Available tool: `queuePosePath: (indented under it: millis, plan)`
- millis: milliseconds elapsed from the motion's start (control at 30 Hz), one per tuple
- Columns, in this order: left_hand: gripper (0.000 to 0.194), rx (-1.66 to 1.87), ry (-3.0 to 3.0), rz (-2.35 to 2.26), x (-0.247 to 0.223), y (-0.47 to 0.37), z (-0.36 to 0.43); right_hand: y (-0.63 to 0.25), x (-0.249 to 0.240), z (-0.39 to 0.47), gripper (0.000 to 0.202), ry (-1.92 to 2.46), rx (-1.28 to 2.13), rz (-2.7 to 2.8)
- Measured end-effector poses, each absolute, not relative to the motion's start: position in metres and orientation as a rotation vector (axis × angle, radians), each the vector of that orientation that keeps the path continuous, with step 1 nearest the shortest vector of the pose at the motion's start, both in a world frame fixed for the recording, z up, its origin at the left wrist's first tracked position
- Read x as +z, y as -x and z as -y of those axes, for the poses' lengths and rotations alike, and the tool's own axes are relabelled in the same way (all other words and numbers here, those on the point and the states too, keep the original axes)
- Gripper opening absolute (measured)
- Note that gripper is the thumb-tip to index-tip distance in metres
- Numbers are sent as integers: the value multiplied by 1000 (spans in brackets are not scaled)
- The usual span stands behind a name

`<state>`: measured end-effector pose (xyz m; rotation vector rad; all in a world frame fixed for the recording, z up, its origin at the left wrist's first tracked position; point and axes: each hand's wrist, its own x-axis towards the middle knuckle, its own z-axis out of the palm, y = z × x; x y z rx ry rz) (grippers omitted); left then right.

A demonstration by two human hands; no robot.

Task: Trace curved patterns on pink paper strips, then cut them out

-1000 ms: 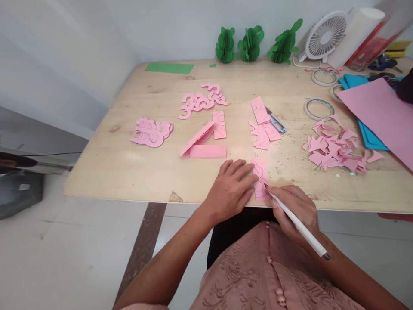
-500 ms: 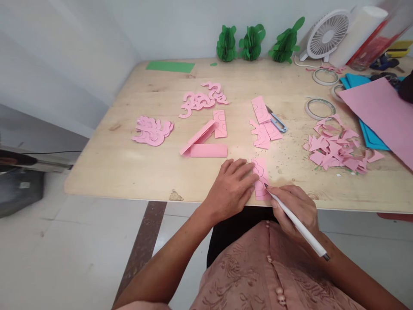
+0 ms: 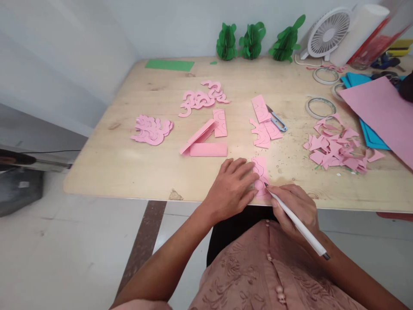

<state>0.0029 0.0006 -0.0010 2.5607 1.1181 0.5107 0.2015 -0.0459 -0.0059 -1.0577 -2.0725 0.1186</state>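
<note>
Just inside the table edge (image 3: 129,196), left fingers (image 3: 238,165) spread over pink paper (image 3: 262,174); right fingers (image 3: 283,196) clamp a pen (image 3: 298,224).

Desk (image 3: 103,172): pale knotted wood, worn patch (image 3: 176,195) at front | left: stacked cutouts (image 3: 152,130), green strip (image 3: 169,65) | middle: curved pieces (image 3: 203,102), folded paper (image 3: 208,150) | near front: marked pink strip (image 3: 262,167) | behind it: snips (image 3: 276,119) | right: scraps (image 3: 337,150), tape rolls (image 3: 309,113), blue sheets (image 3: 371,134) | back: three green figures (image 3: 253,41), white fan (image 3: 329,34)

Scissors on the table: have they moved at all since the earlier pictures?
No: judged against the table, the scissors show no visible shift either way.
</note>
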Motion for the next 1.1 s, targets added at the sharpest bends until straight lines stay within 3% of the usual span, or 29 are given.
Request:
queuePosePath:
  millis: [533, 833, 1100]
  plan:
    - [24, 514, -2580, -1127, -2, -4, -1, -203, -8, 47, 37, 1094, 221, 2031]
    - [23, 500, -2591, -1118, -2, -3, -2, -201, 12, 56, 13, 1371, 572, 1887]
    - [23, 511, -2576, -1125, -2, -4, -2, -194, 12, 56, 9, 1384, 526, 1928]
